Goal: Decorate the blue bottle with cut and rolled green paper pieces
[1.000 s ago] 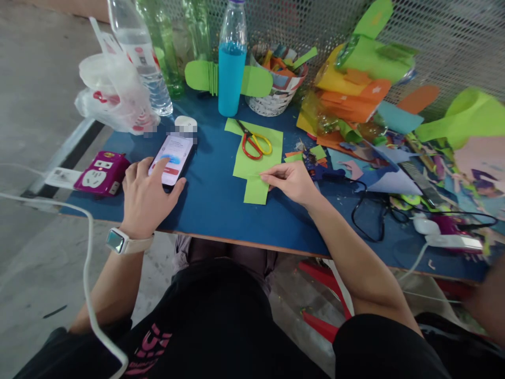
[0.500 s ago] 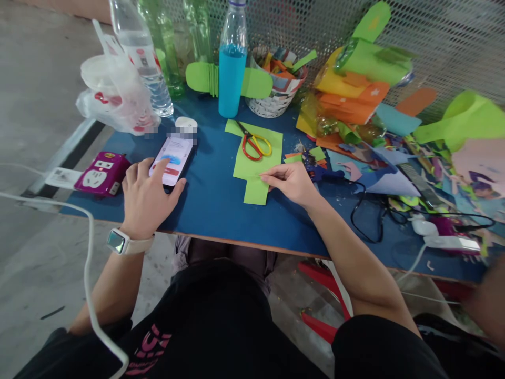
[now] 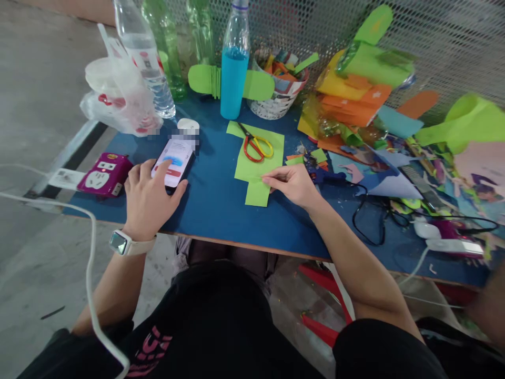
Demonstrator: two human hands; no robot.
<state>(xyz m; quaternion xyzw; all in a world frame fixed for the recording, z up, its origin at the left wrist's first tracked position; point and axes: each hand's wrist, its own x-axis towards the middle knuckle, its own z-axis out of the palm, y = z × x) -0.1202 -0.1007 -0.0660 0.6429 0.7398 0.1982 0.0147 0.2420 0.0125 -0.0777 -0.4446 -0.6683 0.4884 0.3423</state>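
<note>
My left hand [image 3: 152, 202] lies over the lower part of a smartphone [image 3: 175, 158], fingers spread, one fingertip at its lit screen. Thumb and forefinger of my right hand [image 3: 294, 184] are pinched on the edge of a small green paper piece [image 3: 258, 193]. This piece meets the lower edge of a larger green paper sheet [image 3: 256, 168]; whether the two are joined I cannot tell. On the larger sheet rest scissors [image 3: 256, 147] with one red and one yellow handle loop. A white earbud case [image 3: 188, 125] sits just beyond the phone.
A bottle of blue liquid [image 3: 233, 79] stands behind the sheet, beside a basket of paper scraps [image 3: 276, 102]. At left are a purple power adapter [image 3: 104, 175] and a bagged cup [image 3: 114, 100]. Paper scraps and black cable [image 3: 366, 231] cover the right side. Another person's arm [image 3: 487, 305] shows at far right.
The whole view has shifted slightly, so everything appears a little further right and lower. Both hands keep their places on the phone and the green paper.
</note>
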